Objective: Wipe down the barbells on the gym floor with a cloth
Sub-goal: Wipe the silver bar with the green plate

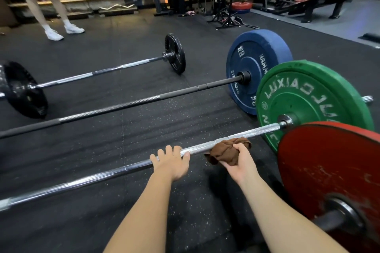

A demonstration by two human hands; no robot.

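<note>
The chrome barbell [102, 176] lies on the black rubber gym floor [144, 125] and carries a green plate [308, 104] at its right end. Left hand [171, 163]: arm extended forward, palm down, fingers hooked over the bar, thumb along its near side, grip closed round the bar. Right hand [241, 162]: arm extended just beside the left, grip clamped on a bunched brown cloth [227, 151]. The cloth is held against the knurled section, between the left hand and the green plate.
</note>
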